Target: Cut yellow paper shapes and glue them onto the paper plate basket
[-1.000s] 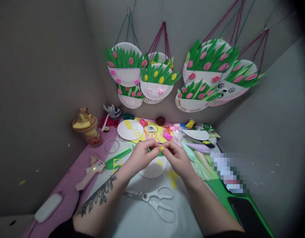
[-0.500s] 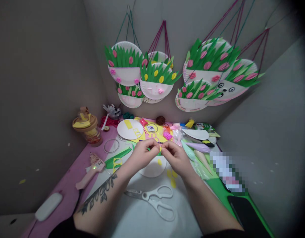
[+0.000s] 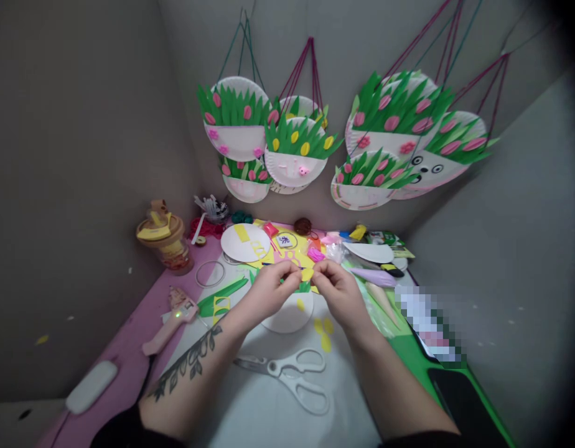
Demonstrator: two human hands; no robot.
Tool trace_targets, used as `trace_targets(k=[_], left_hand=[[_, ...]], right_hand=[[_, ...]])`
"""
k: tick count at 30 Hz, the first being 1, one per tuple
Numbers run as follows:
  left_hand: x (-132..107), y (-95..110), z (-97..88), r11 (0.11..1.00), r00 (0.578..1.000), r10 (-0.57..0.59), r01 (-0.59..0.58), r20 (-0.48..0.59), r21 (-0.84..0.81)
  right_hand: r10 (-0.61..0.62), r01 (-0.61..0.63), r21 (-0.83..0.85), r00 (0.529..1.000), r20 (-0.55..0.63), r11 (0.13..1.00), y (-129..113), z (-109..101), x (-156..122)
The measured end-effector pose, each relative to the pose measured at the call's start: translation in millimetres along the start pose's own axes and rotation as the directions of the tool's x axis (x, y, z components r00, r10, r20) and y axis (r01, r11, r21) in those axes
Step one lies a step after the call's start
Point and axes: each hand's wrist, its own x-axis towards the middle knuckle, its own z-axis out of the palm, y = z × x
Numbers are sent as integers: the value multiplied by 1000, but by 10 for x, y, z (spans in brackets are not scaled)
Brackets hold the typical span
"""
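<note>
My left hand (image 3: 269, 287) and my right hand (image 3: 340, 291) are held close together above a white paper plate (image 3: 290, 317) with green paper grass (image 3: 305, 287) on it. Both hands have their fingers pinched. Between the fingertips shows a small yellow paper piece (image 3: 307, 274); I cannot tell exactly how each hand grips it. A yellow oval (image 3: 300, 304) sits on the plate, and more yellow ovals (image 3: 325, 333) lie on the table beside it. White scissors (image 3: 292, 373) lie on the table just below my hands.
A pink glue gun (image 3: 172, 318) lies at the left, near a yellow-lidded cup (image 3: 164, 239) and a wire ring (image 3: 211, 274). Another paper plate (image 3: 245, 243) and craft scraps crowd the back. Several finished plate baskets (image 3: 294, 152) hang on the wall. A green sheet (image 3: 409, 351) lies at the right.
My right hand has shifted slightly right and up, and the two hands have drawn a little apart. Everything on the table has stayed put.
</note>
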Motion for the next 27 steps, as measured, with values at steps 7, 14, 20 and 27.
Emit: trace_targets(k=[7,14,20,27], left_hand=[[-7,-40,16,996,993,76,-80,-90,-41],[-2,-62,22,992,999,0,-5,-44,-124],[-2,-51,26,990,999,-5,-2,-54,-138],[5,-25,13,990,1000,0,-3,-18,-144]], right_hand=[[34,-35,26,999,23,999,7,25,3],[5,-5,18,1000,2,1000,26,27,0],[-20,20,-6,1000,16,1000,24,26,-7],[-29,30,-20,999,42,999,43,25,-15]])
